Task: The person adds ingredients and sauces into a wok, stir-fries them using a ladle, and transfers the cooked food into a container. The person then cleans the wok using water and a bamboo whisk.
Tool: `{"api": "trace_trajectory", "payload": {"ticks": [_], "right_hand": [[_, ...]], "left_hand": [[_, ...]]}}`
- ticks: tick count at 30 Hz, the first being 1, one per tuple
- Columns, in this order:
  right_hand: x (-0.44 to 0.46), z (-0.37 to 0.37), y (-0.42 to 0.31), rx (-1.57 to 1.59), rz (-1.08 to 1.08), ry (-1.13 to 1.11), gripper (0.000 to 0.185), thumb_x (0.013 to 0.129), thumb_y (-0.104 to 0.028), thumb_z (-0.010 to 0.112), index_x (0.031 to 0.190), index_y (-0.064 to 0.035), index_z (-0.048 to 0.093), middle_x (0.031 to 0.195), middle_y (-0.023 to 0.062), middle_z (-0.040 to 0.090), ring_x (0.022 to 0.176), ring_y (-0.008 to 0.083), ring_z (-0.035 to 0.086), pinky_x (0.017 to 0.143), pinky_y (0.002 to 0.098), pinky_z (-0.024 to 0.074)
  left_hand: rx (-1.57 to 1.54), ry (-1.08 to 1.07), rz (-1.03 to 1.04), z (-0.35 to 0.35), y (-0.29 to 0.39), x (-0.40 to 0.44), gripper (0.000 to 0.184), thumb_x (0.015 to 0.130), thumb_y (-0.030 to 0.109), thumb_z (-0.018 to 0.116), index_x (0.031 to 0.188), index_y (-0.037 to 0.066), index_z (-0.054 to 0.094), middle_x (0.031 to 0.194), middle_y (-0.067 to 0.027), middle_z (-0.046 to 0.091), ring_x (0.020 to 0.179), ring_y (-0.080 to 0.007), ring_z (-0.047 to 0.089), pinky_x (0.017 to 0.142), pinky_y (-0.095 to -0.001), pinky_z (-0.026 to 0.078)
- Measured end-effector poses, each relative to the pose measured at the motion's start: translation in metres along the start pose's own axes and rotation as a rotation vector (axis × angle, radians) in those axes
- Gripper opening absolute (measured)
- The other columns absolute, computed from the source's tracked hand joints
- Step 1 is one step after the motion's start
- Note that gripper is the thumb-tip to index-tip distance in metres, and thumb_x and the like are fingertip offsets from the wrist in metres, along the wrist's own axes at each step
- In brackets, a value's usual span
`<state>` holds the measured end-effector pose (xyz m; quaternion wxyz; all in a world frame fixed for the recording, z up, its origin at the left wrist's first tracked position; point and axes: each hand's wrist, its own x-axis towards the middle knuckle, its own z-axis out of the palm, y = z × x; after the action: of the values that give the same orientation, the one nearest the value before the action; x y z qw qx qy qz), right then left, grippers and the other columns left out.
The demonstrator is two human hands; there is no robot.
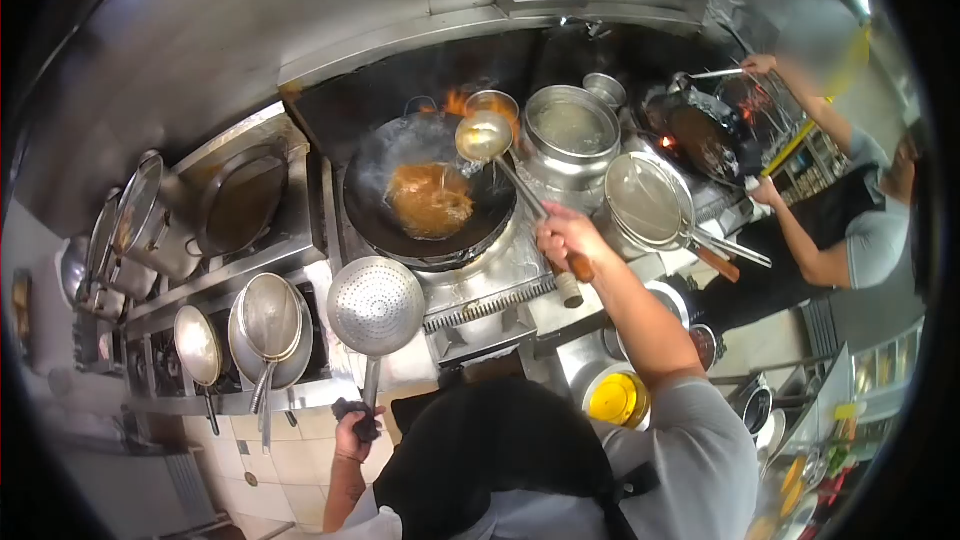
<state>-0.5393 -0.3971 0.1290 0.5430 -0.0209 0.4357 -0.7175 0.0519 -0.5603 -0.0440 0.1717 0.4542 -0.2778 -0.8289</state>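
Note:
My right hand (567,238) is closed around the handle of a metal ladle (484,136), whose bowl is over the far right side of a black wok (365,225). Brown liquid (430,202) bubbles in the wok, with steam above it and flames behind. Low on the left, my left hand (352,437) grips the handle of a perforated skimmer (376,306), with a dark cloth (358,419) bunched at the grip. The skimmer's round head is just in front of the wok, near the stove's edge.
Right of the wok stand a large steel pot (572,122) and a mesh strainer (649,200). A co-worker (850,210) works at another wok (700,140) farther right. Yellow liquid fills a container (617,398) near my right elbow. Strainers (268,315) and pans sit left.

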Motion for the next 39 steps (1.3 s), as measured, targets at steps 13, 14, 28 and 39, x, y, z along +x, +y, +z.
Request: {"api": "trace_trajectory", "payload": {"ticks": [13,14,28,39], "right_hand": [[0.041,0.039,0.103,0.278,0.319,-0.100,0.066,0.094,0.004,0.057,0.156,-0.0051,0.036,0.068,0.0037,0.052,0.050,0.0137,0.050,0.042,0.0307,0.0389],[0.057,0.042,0.112,0.333,0.230,-0.107,0.063,0.095,0.004,0.057,0.153,-0.0095,0.036,0.070,0.0034,0.052,0.052,0.0129,0.050,0.042,0.0286,0.0362],[0.082,0.124,0.138,0.292,0.074,0.148,0.056,0.094,0.008,0.058,0.137,-0.0183,0.034,0.075,0.0085,0.052,0.052,0.0139,0.048,0.042,0.0270,0.0377],[0.081,0.108,0.135,-0.487,-0.079,0.172,0.050,0.097,0.002,0.053,0.144,-0.0089,0.037,0.064,-0.0004,0.047,0.047,0.0127,0.043,0.042,0.0286,0.0375]], "left_hand": [[-0.271,0.259,0.295,0.041,0.043,-0.054,0.041,0.095,0.051,0.060,0.110,0.013,0.064,0.094,-0.0143,0.073,0.075,-0.0288,0.069,0.055,-0.0347,0.052],[-0.232,0.232,0.257,0.040,0.045,-0.040,0.040,0.094,0.050,0.061,0.107,0.013,0.063,0.086,-0.0142,0.072,0.060,-0.0284,0.065,0.046,-0.0309,0.045],[0.208,-0.120,0.242,0.023,0.144,0.007,0.027,0.097,0.020,0.064,0.115,0.001,0.057,0.084,-0.0149,0.070,0.065,-0.0255,0.072,0.047,-0.0334,0.055],[0.165,0.012,0.441,0.039,0.145,0.001,0.020,0.095,0.018,0.070,0.101,-0.001,0.064,0.085,-0.0118,0.071,0.063,-0.0209,0.069,0.053,-0.0340,0.056]]}}
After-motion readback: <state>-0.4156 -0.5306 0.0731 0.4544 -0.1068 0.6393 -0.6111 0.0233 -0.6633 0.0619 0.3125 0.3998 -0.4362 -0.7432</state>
